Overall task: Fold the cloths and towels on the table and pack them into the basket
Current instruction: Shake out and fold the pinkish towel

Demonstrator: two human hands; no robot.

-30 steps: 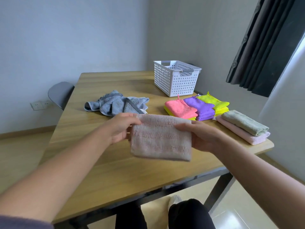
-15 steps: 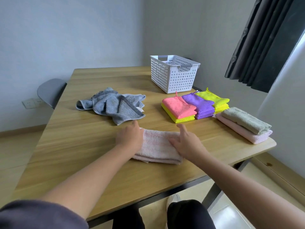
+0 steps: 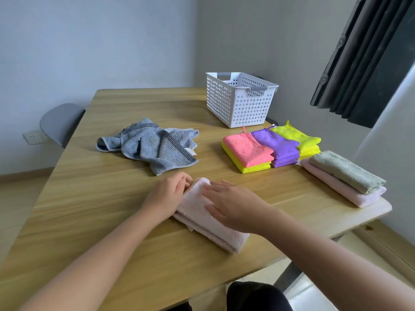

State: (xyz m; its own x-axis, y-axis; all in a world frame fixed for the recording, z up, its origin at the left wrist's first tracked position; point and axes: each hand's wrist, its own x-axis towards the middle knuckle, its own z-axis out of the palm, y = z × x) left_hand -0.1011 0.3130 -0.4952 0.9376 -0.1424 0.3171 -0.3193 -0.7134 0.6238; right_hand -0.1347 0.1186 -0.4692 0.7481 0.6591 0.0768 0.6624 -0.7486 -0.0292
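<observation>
A folded pale pink towel (image 3: pixel 213 230) lies on the wooden table (image 3: pixel 112 209) in front of me. My left hand (image 3: pixel 166 196) rests on its left end, fingers curled at the far corner. My right hand (image 3: pixel 231 205) lies flat on top of it, fingers spread. A crumpled grey-blue towel (image 3: pixel 155 147) sits unfolded further back. Folded stacks line the right side: pink on yellow cloths (image 3: pixel 247 153), purple cloths (image 3: pixel 278 147), yellow cloths (image 3: pixel 298 138), and a green towel on a pink towel (image 3: pixel 345 178). The white perforated basket (image 3: pixel 240 102) stands at the back, looking empty.
A grey chair (image 3: pixel 60 122) stands past the table's left edge. A dark curtain (image 3: pixel 363 57) hangs at the right. The table's right corner (image 3: pixel 381 207) is just beyond the towel stack. My dark-clothed knees (image 3: pixel 253 297) show below the near edge.
The pink towel went from held up in both hands to lying on the table, then was folded narrower. My right hand has moved left onto its top.
</observation>
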